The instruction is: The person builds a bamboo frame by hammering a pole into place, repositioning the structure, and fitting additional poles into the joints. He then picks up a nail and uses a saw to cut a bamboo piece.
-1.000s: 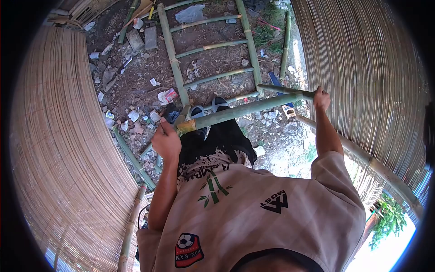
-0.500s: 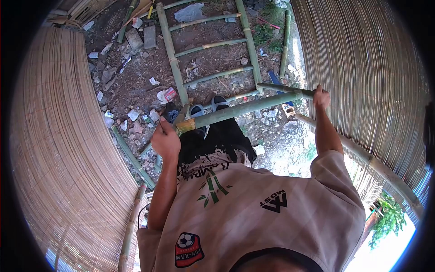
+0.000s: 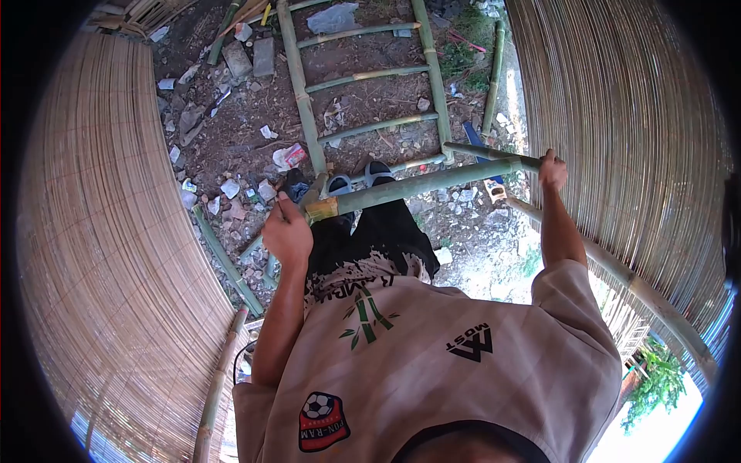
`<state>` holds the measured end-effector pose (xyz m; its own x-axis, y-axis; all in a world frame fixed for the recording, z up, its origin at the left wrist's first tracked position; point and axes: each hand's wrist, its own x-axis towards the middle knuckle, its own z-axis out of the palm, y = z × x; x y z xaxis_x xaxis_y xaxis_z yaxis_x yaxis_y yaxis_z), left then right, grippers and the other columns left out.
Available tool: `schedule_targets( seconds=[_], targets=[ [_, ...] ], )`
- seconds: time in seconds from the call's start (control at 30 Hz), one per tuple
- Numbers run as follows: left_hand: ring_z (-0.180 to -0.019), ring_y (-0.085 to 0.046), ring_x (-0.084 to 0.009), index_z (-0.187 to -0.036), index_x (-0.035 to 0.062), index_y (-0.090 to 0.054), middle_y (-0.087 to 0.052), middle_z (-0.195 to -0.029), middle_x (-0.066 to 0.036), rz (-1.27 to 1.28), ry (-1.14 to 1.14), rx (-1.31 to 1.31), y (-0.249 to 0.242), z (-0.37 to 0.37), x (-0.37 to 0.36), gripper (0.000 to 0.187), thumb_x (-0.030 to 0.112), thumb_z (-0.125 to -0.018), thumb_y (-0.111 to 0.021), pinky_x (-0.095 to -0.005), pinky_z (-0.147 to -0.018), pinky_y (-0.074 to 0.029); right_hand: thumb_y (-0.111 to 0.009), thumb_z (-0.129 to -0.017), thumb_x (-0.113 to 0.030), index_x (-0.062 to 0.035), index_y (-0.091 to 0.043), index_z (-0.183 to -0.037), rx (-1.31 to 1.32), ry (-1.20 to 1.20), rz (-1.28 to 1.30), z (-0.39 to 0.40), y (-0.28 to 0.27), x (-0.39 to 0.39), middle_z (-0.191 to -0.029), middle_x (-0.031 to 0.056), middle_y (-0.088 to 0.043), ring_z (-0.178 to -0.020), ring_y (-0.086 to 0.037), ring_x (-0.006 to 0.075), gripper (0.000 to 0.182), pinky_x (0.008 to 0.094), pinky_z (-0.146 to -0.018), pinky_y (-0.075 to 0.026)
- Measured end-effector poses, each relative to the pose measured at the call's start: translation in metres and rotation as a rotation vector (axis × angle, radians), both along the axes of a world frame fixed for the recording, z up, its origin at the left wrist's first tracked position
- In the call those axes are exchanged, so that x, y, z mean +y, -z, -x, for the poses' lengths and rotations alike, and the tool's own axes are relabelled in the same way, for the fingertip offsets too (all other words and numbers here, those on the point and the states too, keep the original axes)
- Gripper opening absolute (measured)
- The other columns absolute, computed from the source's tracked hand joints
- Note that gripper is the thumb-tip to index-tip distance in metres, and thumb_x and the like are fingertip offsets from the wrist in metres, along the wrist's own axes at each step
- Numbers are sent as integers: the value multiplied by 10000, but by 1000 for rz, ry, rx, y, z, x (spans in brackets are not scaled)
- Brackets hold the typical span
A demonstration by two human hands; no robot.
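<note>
A green bamboo frame (image 3: 310,116) with several rungs reaches away from me over the ground. Its nearest crossbar (image 3: 424,185), a thick pole with a yellowish cut end, spans between my hands in front of my legs. My right hand (image 3: 553,171) is closed round the pole end at the crossbar's right. At the left, my left hand (image 3: 287,231) is closed with fingers curled beside the crossbar's cut end, where a side pole comes up to it. The hand itself hides part of that grip. My feet in sandals (image 3: 340,184) stand below the crossbar.
Woven bamboo blinds (image 3: 100,193) hang at the left and others (image 3: 625,139) at the right. A blue handsaw (image 3: 494,187) lies beyond the crossbar's right part. Stones, litter, bricks (image 3: 263,57) and cut bamboo pieces (image 3: 228,262) lie on the dirt.
The whole view has shifted slightly, with the scene a little farther right. Both hands keep nearly the same place on the bamboo frame.
</note>
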<state>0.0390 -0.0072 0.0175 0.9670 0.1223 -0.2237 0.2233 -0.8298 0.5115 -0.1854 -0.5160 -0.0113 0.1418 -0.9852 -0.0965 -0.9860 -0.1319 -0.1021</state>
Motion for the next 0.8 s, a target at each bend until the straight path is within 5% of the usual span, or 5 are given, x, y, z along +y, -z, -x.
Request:
schedule_targets(
  seconds=[0.47,0.53,0.8],
  targets=[
    [-653,-632,-437,-816,33,-721,-647,-683,-229,10,1,8,-4,0,-1,457,395,-962,-484,-511,-613,-474,-414,-839,-445,-14,-735,-938,-23,15,7,1,-1,0,-991,289,-669,-960,-639,448,546,494,-904,-458],
    [-698,-657,-361,-824,12,-721,-674,-729,-192,-17,-13,74,-6,-1,-2,495,402,-983,-462,-425,-669,-481,-414,-840,-444,-13,-736,-939,-19,10,8,0,-1,2,-991,286,-670,-955,-641,446,547,493,-904,-459],
    [-671,-645,-397,-824,25,-721,-663,-704,-206,6,-15,38,-3,0,-1,478,405,-973,-471,-465,-646,-480,-398,-848,-462,2,-730,-965,-36,24,14,0,-1,2,-1019,286,-668,-984,-636,437,582,491,-928,-450]
  ],
)
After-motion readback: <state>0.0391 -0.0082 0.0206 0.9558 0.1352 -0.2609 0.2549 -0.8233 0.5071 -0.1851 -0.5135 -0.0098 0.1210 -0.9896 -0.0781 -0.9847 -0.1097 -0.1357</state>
